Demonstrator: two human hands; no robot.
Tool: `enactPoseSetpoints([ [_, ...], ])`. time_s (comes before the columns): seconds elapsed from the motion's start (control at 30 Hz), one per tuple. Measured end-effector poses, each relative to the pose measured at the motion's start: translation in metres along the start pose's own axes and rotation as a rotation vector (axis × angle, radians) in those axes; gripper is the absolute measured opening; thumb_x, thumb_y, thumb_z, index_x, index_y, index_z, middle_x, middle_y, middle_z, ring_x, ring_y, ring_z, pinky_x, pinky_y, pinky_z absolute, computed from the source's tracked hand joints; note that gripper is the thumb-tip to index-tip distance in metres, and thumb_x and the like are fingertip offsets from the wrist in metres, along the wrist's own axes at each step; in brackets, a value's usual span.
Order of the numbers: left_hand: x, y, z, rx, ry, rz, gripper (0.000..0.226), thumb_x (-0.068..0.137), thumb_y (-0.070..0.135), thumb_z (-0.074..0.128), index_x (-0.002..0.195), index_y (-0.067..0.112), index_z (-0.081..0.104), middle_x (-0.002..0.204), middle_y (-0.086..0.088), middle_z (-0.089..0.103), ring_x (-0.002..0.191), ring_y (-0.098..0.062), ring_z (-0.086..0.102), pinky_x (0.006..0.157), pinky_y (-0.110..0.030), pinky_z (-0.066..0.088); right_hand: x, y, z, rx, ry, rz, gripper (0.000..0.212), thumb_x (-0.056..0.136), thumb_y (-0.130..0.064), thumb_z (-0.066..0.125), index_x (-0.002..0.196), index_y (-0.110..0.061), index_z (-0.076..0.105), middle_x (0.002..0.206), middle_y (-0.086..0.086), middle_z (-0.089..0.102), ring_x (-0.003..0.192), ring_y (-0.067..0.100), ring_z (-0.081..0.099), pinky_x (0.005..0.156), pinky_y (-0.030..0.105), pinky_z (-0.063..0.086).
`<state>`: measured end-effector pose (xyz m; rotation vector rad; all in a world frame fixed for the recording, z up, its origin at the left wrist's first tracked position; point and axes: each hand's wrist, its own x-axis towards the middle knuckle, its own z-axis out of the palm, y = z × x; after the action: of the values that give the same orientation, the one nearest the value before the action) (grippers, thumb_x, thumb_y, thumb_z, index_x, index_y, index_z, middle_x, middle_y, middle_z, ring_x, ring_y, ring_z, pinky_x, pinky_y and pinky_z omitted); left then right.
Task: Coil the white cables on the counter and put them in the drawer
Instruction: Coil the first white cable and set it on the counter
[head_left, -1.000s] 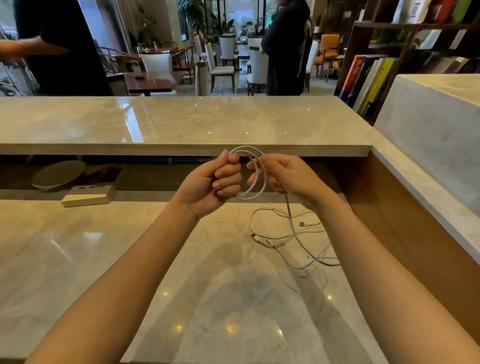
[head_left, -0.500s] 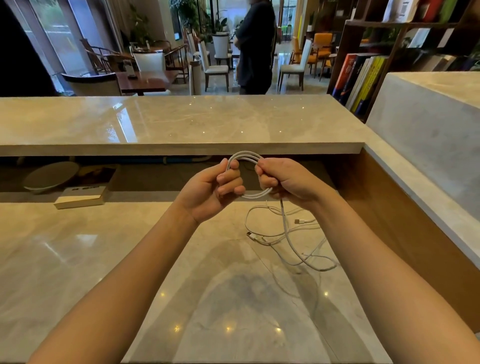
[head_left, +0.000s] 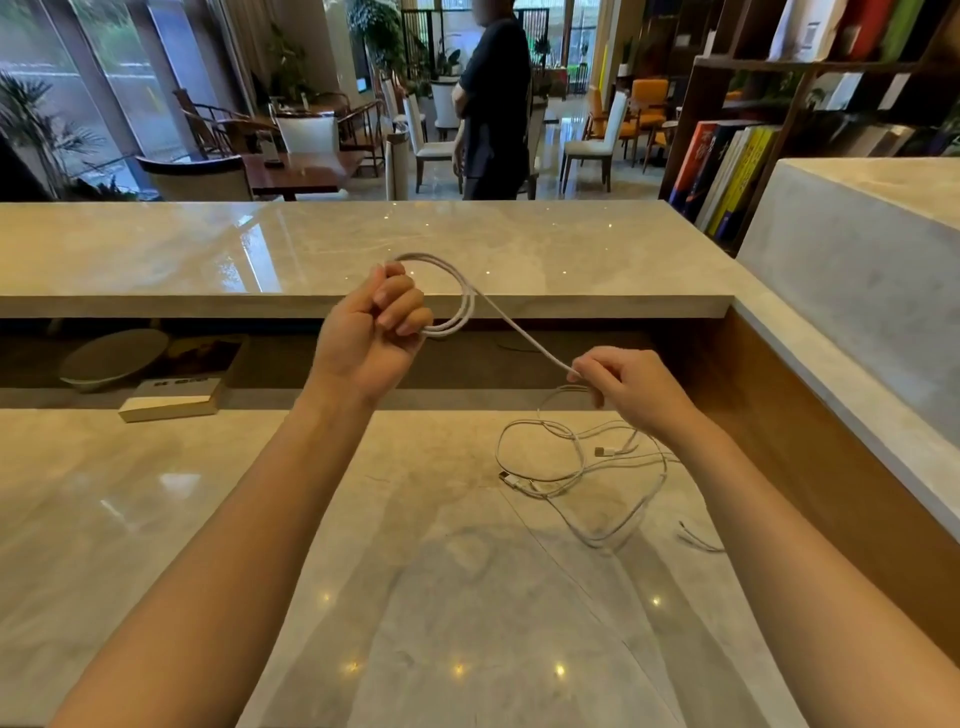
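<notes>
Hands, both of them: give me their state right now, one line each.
Left hand: closed on the coiled loops of the white cable.
Right hand: fingertips pinching the same cable's straight run, feeding from the loose cables on the counter.

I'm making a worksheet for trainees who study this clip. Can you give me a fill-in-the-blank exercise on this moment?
1. The coil of white cable is held in the ____ hand.
2. The right hand pinches the cable's ____ part.
3. The loose cables lie on the ____ counter.
4. A book lies beside a ____ on the shelf beneath the upper ledge.

Missing words: left; straight; marble; bowl
</notes>
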<state>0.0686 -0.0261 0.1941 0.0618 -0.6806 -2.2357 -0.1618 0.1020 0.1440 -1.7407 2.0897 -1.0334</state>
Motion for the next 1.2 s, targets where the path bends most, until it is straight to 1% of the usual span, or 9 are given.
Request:
enactPoseSetpoints([
  [0.1,-0.001,0.0,0.002,0.119,0.094,0.068,0.034,0.102,0.026,0.027,0.082,0.013,0.05,0.053,0.006,0.04,0.043,-0.006,0.034,0.044,-0.017,0.033,-0.004,-0.01,0.005,-0.272,-0.01,-0.094,0.026,0.097,-0.032,0.044,0.097,-0.018,0.066,0.072,-0.007,0.061,0.06,0.008,0.052,0.053,0.022,0.035],
  [0.2,-0.001,-0.012,0.007,0.371,0.172,0.134,0.029,0.102,0.023,0.029,0.081,0.016,0.049,0.055,0.007,0.043,0.048,-0.006,0.039,0.052,-0.019,0.037,-0.004,-0.044,0.02,-0.504,-0.101,-0.299,0.027,0.097,-0.035,0.042,0.101,-0.02,0.063,0.086,-0.006,0.065,0.074,0.012,0.059,0.06,0.026,0.044],
  [0.4,-0.013,-0.033,0.003,1.114,0.18,0.193,0.023,0.101,0.024,0.033,0.091,0.013,0.051,0.069,0.004,0.056,0.061,-0.007,0.056,0.063,-0.019,0.05,-0.001,-0.095,0.016,-0.445,-0.016,-0.676,0.017,0.091,-0.024,0.054,0.09,-0.014,0.067,0.08,-0.001,0.066,0.064,0.015,0.058,0.05,0.025,0.041],
  [0.5,-0.017,-0.043,0.003,1.32,0.184,0.207,0.022,0.1,0.028,0.037,0.094,0.015,0.053,0.077,0.001,0.059,0.066,-0.009,0.057,0.065,-0.025,0.049,0.007,-0.106,0.005,-0.444,0.009,-0.705,0.012,0.087,-0.021,0.06,0.092,-0.015,0.069,0.086,-0.002,0.068,0.066,0.008,0.052,0.051,0.014,0.028],
  [0.57,-0.02,-0.047,0.004,1.381,0.158,0.193,0.023,0.099,0.031,0.038,0.096,0.014,0.054,0.079,-0.001,0.062,0.067,-0.013,0.061,0.067,-0.033,0.052,0.01,-0.11,0.002,-0.447,0.006,-0.696,0.014,0.086,-0.021,0.063,0.098,-0.017,0.069,0.092,-0.002,0.068,0.073,0.009,0.054,0.056,0.017,0.031],
  [0.7,-0.026,-0.045,0.003,1.334,0.052,0.064,0.027,0.1,0.032,0.036,0.09,0.013,0.053,0.062,0.002,0.054,0.054,-0.014,0.053,0.062,-0.035,0.052,0.011,-0.107,-0.004,-0.392,0.014,-0.598,0.019,0.087,-0.028,0.062,0.103,-0.016,0.062,0.09,-0.001,0.067,0.074,0.009,0.052,0.059,0.02,0.041],
  [0.8,-0.026,-0.042,0.004,1.081,0.041,-0.148,0.033,0.101,0.028,0.03,0.081,0.012,0.051,0.057,0.003,0.042,0.049,-0.011,0.038,0.051,-0.024,0.04,0.016,-0.098,-0.015,-0.359,-0.055,-0.533,0.018,0.089,-0.024,0.06,0.103,-0.013,0.063,0.094,0.003,0.066,0.081,0.016,0.058,0.07,0.031,0.049],
  [1.0,-0.025,-0.035,-0.002,0.664,0.045,-0.352,0.031,0.099,0.029,0.033,0.083,0.009,0.051,0.059,0.002,0.038,0.048,-0.008,0.029,0.046,-0.019,0.025,0.018,-0.066,-0.016,-0.444,-0.151,-0.369,0.018,0.093,-0.023,0.054,0.103,-0.014,0.066,0.095,0.002,0.066,0.086,0.017,0.058,0.074,0.03,0.046],
  [1.2,-0.023,-0.03,-0.012,0.841,-0.069,-0.431,0.008,0.09,0.015,0.051,0.084,0.011,0.056,0.061,0.002,0.041,0.051,-0.007,0.033,0.046,-0.017,0.033,0.011,-0.059,-0.013,-0.182,-0.148,-0.211,0.027,0.091,-0.029,0.056,0.115,-0.019,0.065,0.102,-0.007,0.064,0.092,0.009,0.057,0.074,0.017,0.044],
])
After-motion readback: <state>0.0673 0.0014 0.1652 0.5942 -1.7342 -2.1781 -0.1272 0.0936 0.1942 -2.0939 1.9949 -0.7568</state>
